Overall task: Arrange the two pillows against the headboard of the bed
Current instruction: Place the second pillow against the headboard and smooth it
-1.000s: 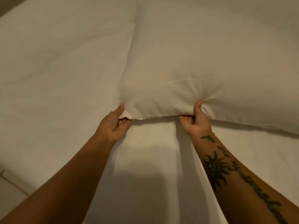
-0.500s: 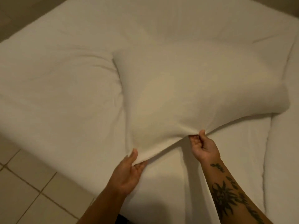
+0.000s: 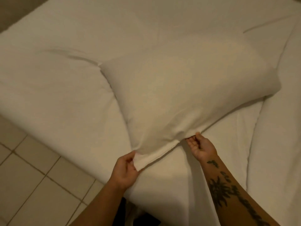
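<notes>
One white pillow (image 3: pixel 182 95) lies slantwise on the white bed (image 3: pixel 61 88), its open case end toward me. My left hand (image 3: pixel 126 170) pinches the near left corner of the pillowcase between thumb and fingers. My right hand (image 3: pixel 201 146), on a tattooed forearm, holds the case edge further right, palm turned up with fingertips tucked under the fabric. The near end of the pillow is drawn up off the sheet. I see no second pillow and no headboard.
Pale tiled floor (image 3: pixel 29 173) runs along the bed's left side, below the mattress edge. A thick white duvet fold (image 3: pixel 276 128) lies along the right. The sheet has creases near the far right corner.
The view has pulled back and the pillow has come toward me, turning slantwise. Both hands kept their hold on its near edge; the floor has come into sight.
</notes>
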